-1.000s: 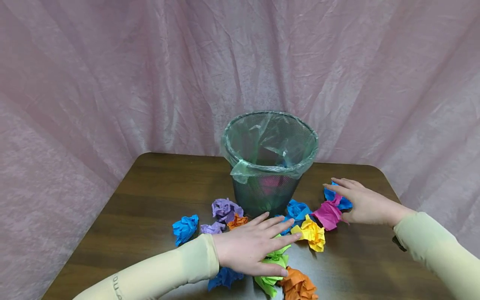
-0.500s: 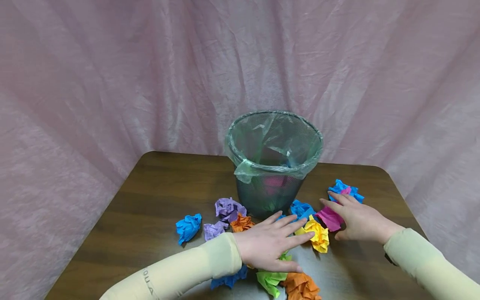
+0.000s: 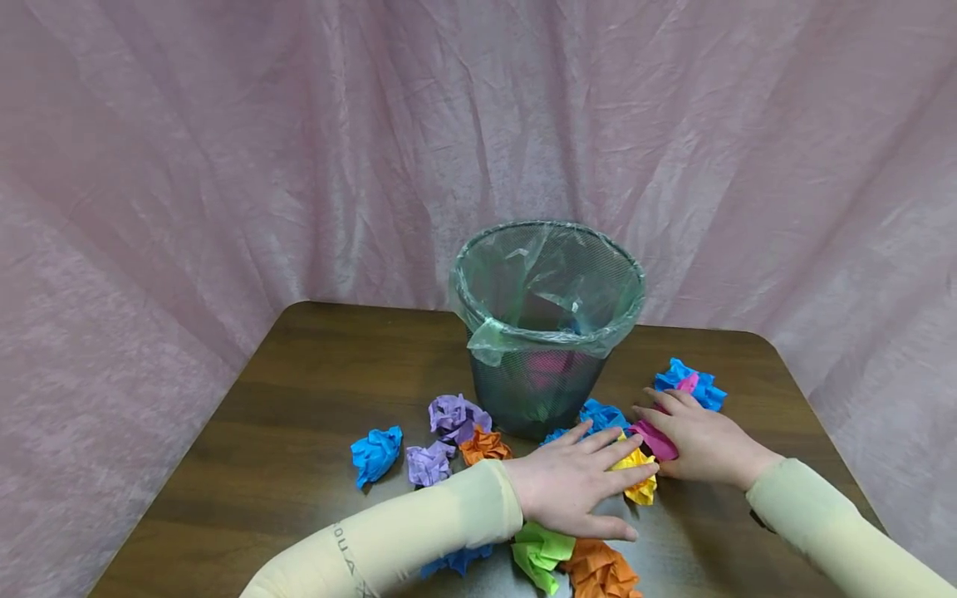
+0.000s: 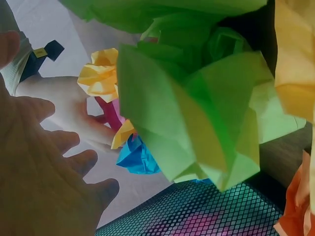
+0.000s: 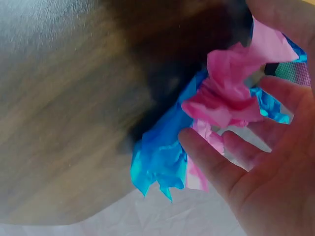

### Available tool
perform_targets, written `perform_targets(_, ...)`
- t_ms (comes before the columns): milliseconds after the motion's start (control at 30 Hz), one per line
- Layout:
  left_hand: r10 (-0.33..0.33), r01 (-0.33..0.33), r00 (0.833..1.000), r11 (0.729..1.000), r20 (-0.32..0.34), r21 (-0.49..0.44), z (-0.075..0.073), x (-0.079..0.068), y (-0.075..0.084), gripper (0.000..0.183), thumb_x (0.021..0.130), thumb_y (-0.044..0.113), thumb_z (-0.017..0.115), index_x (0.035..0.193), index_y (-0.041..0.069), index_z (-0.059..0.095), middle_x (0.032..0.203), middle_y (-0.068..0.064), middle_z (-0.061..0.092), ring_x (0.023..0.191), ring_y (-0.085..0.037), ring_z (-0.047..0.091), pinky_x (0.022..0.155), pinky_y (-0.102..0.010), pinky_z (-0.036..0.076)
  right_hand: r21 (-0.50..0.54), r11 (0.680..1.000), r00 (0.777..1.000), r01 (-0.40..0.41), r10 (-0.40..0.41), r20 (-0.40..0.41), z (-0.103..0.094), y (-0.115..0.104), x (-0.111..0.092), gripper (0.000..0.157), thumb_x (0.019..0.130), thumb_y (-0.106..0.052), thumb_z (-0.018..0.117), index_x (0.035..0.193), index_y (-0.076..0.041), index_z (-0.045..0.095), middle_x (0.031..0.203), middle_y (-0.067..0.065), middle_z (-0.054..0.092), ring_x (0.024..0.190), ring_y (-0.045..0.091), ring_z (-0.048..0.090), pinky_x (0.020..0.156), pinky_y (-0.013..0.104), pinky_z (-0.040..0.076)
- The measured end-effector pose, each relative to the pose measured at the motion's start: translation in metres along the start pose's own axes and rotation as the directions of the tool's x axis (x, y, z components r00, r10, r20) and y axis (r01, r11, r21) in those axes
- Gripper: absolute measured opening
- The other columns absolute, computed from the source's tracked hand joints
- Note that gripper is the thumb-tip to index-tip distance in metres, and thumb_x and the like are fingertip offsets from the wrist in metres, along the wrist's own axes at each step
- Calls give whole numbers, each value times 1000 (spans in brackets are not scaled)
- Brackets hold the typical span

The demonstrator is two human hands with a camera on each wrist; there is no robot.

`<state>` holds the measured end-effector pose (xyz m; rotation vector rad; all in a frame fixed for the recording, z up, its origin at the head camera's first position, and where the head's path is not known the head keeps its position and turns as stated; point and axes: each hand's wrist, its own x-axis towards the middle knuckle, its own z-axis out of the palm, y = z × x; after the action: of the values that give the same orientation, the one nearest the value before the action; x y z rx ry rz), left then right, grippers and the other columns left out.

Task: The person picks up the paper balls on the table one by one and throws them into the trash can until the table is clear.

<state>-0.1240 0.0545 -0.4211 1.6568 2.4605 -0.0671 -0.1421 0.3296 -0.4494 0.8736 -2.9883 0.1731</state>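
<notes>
My left hand (image 3: 571,490) spreads its fingers over the middle of the heap of crumpled paper, its fingertips in front of a yellow ball (image 3: 639,488). Under its wrist lie a green ball (image 3: 540,555) and an orange ball (image 3: 601,570). My right hand (image 3: 703,440) reaches around a pink paper ball (image 5: 229,93), its thumb and loosely bent fingers on either side; whether they press on it I cannot tell. Beyond these fingers sits a blue ball (image 3: 699,386) with a scrap of pink against it.
Behind the heap stands a mesh wastebasket (image 3: 523,399) with a clear plastic liner, some paper showing inside. To the left are a blue ball (image 3: 375,455), two purple balls (image 3: 454,415) and a small orange one (image 3: 484,446). A pink curtain (image 3: 374,166) hangs past the table's far edge.
My left hand has slid rightward across the heap toward the yellow ball. The right hand has come off the far blue ball, nearer and leftward, to the pink one. The view shifted slightly.
</notes>
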Motion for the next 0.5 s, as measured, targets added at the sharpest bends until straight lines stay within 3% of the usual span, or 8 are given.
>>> perform_targets(367, 6, -6, 1000, 1000, -9, -10, 4, -1, -2, 77, 99, 76, 24, 165, 38, 9, 171, 7, 0, 157, -19, 0, 125, -46, 6, 28, 999, 999, 38, -38, -6, 10, -3, 5, 62, 76, -20, 91, 133, -6, 68, 142, 23, 56, 127, 47, 53, 98, 61, 49)
perform_targets(500, 7, -7, 1000, 1000, -11, -28, 3, -2, -2, 77, 99, 76, 24, 164, 38, 8, 171, 8, -4, 157, -19, -2, 125, -47, 6, 36, 996, 995, 81, -78, -60, 14, 0, 6, 52, 75, -7, 91, 124, -3, 72, 135, 25, 60, 120, 46, 59, 98, 61, 48)
